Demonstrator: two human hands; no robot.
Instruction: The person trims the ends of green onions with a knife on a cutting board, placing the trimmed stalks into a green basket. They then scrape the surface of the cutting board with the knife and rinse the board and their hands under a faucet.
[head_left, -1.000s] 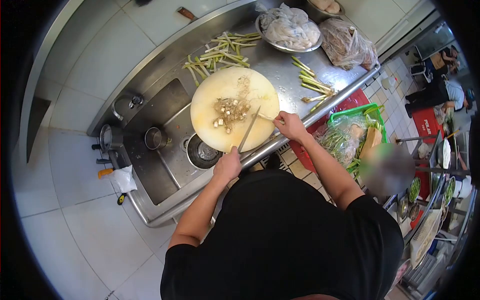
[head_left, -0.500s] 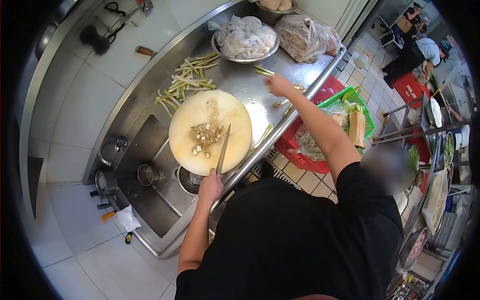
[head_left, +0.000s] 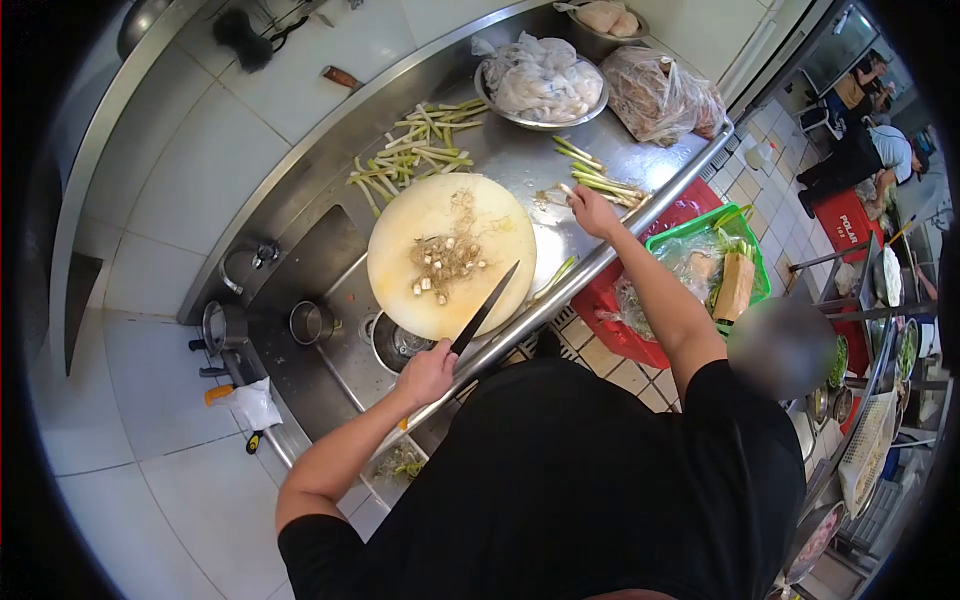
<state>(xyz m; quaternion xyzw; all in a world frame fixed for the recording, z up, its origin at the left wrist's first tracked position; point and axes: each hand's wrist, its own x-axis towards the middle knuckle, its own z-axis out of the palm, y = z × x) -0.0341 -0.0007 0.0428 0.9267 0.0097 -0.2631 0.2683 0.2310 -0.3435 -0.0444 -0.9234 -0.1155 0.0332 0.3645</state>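
My left hand (head_left: 428, 374) is wrapped round the handle of a long knife (head_left: 487, 306), its blade slanting over the right edge of the round cutting board (head_left: 400, 215). Cut-off spring onion root ends (head_left: 445, 262) lie in a heap on the board. To the right of the board, my right hand (head_left: 594, 212) has its fingers closed at the pale ends of some spring onions (head_left: 605, 185) on the steel counter; the grip is partly hidden. Behind the board lies a pile of trimmed green stalks (head_left: 425, 145).
A metal bowl with bagged food (head_left: 540, 85) and a plastic-wrapped bundle (head_left: 660, 95) stand at the back. A sink (head_left: 300, 370) lies left, a counter rail (head_left: 655, 205) in front. A green crate (head_left: 762, 280) sits at the right. Other people (head_left: 880, 150) work farther off.
The knife has swung toward the board's right edge with my left hand. My right hand has come to the ends of the spring onions. The whole view has shifted.
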